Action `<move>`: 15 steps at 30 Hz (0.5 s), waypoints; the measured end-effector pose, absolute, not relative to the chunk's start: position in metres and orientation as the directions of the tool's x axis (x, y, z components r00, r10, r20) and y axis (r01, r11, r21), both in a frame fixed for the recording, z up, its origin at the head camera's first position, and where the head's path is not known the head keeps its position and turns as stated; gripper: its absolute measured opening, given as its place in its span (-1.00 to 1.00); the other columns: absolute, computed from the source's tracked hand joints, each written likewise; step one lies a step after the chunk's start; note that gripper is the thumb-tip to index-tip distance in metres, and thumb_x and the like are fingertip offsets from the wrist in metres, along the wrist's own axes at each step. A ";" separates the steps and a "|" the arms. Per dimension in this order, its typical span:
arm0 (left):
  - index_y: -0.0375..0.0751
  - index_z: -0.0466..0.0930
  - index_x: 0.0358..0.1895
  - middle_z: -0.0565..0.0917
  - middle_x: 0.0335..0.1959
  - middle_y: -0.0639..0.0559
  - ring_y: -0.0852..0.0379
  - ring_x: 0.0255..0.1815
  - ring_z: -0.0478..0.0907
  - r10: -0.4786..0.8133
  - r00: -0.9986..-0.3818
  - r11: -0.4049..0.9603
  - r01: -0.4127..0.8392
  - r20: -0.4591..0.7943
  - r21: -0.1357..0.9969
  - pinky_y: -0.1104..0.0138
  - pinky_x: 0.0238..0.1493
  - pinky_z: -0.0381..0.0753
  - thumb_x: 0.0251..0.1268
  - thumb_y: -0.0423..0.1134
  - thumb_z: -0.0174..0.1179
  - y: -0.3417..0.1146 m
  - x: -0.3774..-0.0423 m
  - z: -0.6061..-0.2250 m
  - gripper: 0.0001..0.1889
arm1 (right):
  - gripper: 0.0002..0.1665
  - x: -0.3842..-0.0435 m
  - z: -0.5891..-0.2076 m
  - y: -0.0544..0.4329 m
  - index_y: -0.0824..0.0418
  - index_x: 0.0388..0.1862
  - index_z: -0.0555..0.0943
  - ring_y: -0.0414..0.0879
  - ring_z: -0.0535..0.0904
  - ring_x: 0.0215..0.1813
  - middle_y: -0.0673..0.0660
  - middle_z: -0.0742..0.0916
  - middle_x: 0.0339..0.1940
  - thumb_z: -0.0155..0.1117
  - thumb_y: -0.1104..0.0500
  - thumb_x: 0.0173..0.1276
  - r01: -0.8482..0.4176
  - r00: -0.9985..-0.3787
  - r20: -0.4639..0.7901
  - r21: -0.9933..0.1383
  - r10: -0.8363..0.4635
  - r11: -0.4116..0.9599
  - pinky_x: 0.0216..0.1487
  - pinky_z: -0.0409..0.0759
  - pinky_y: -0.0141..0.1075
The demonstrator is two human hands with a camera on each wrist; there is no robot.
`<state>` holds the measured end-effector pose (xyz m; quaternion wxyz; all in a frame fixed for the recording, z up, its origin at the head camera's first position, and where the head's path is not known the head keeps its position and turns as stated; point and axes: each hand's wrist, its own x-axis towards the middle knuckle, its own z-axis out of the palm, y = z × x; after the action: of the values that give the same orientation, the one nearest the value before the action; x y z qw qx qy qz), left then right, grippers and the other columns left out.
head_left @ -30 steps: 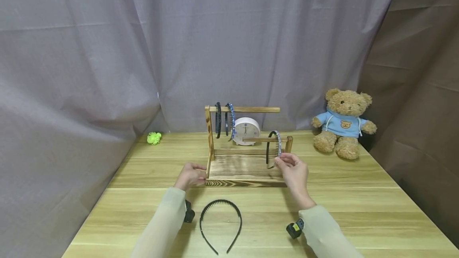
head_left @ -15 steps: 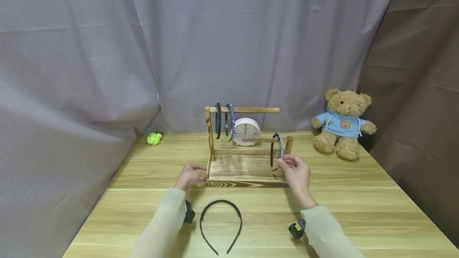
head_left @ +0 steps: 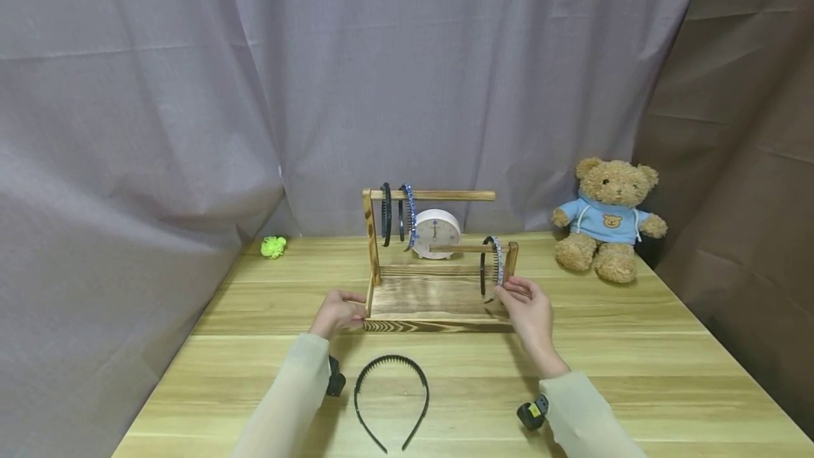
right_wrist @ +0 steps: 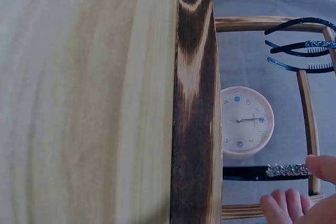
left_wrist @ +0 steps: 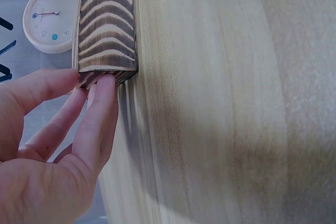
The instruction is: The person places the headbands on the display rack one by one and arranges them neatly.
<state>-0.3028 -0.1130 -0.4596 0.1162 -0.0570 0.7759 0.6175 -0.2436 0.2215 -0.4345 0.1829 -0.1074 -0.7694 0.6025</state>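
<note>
A wooden headband stand (head_left: 439, 326) with an upper bar and a lower bar stands on the table. At its front left corner, my left hand (head_left: 335, 313) holds the base with thumb and fingers; the left wrist view shows the fingertips (left_wrist: 105, 83) against the base's end. A black headband with silver sparkles (head_left: 499, 263) hangs on the lower bar near the right post. My right hand (head_left: 529, 313) is beside its lower end. In the right wrist view the thumb overlaps the sparkly part (right_wrist: 287, 170), and the other fingers (right_wrist: 286, 203) stand apart from it.
Black headbands (head_left: 386, 214) and a blue sparkly one (head_left: 410, 218) hang on the upper bar. Another dark headband (head_left: 392, 357) lies on the table in front. Behind the stand is a white clock (head_left: 437, 233). A teddy bear (head_left: 610, 221) sits right, a neon-green fuzzy item (head_left: 273, 246) left.
The silver-sparkled headband slid right along the lower bar with my right hand, then stopped. My right hand has since shifted slightly further right, its fingers loosening. My left hand stayed put.
</note>
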 end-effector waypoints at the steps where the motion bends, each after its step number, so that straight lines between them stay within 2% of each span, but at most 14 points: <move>1: -0.56 0.53 0.07 0.63 -0.10 -0.42 -0.02 -0.28 0.67 0.055 -0.966 0.232 -0.233 -0.251 0.945 0.17 -0.06 0.76 0.18 -0.58 0.16 -0.113 -0.303 -0.460 -0.65 | -0.45 -0.242 -0.434 0.222 0.36 0.21 0.47 -0.41 0.53 -0.17 0.31 0.64 0.12 0.35 0.15 0.33 -0.049 -0.911 0.145 -0.968 0.387 0.247 -0.18 0.57 -0.69; 15: -0.53 0.54 0.08 0.62 -0.09 -0.39 -0.03 -0.25 0.66 0.051 -0.965 0.255 -0.235 -0.256 0.938 0.19 -0.06 0.76 0.21 -0.55 0.16 -0.113 -0.300 -0.456 -0.66 | -0.42 -0.215 -0.436 0.228 0.36 0.22 0.47 -0.45 0.53 -0.19 0.30 0.66 0.12 0.34 0.07 0.34 0.049 -0.923 0.052 -0.966 0.381 0.253 -0.14 0.56 -0.66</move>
<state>-0.3001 -0.1127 -0.4563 0.1179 -0.0586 0.7835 0.6073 -0.2153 0.2283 -0.4360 0.1391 -0.1380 -0.7792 0.5954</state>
